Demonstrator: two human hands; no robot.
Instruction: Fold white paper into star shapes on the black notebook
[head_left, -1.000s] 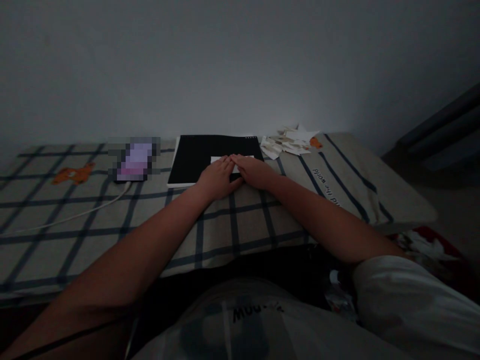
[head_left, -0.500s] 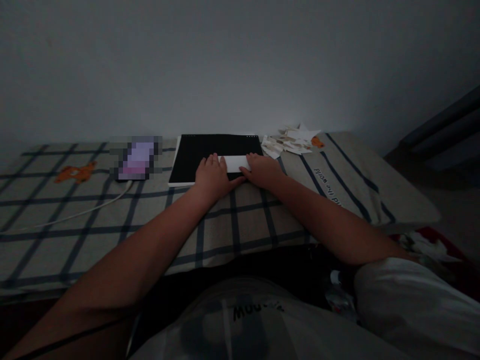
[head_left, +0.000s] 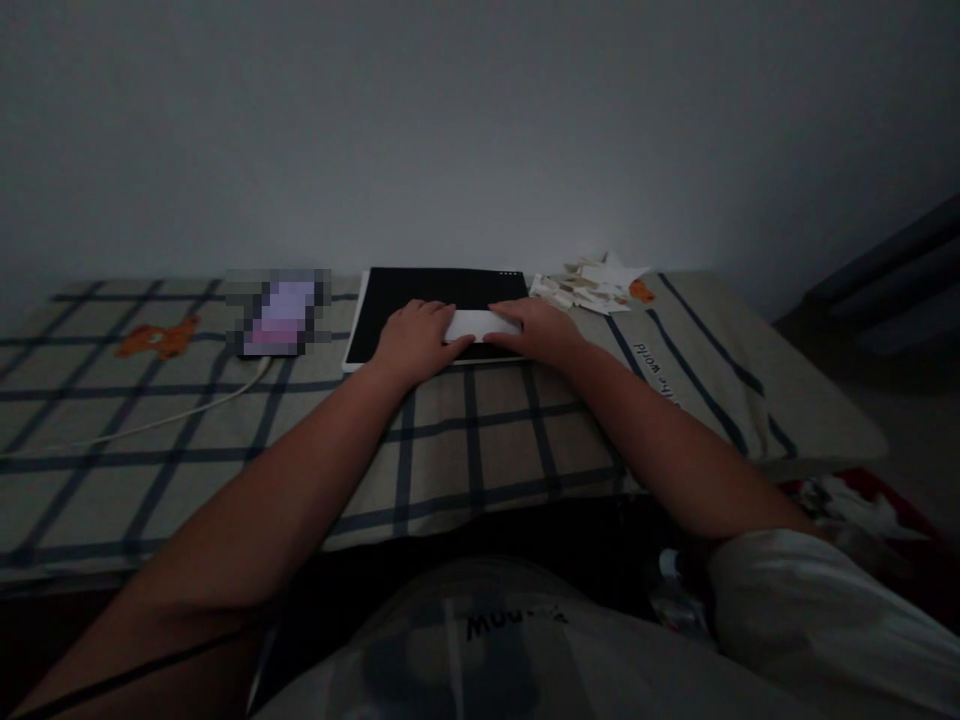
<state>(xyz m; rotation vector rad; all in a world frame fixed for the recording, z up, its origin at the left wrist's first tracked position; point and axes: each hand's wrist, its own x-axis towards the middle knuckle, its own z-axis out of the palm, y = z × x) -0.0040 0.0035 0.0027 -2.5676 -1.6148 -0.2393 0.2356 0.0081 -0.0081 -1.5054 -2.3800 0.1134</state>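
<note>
A white folded strip of paper [head_left: 474, 325] lies on a black pad [head_left: 442, 287] resting on a checked bedsheet [head_left: 487, 430]. My left hand [head_left: 412, 338] lies flat on the paper's left end, with its thumb stretched along the near edge. My right hand [head_left: 540, 330] lies flat over the right end, fingers reaching across the top of the strip. Only the middle of the paper shows between my hands. The room is dim.
A heap of torn paper scraps [head_left: 592, 285] lies right of the pad by the wall. A blurred-out phone [head_left: 277, 312] with a white cable [head_left: 187, 410] sits to the left. The sheet's right edge [head_left: 825, 430] drops off toward clutter on the floor [head_left: 847, 495].
My hands, which met over the paper's middle, have slid apart to its two ends, uncovering the white strip. The view has shifted slightly.
</note>
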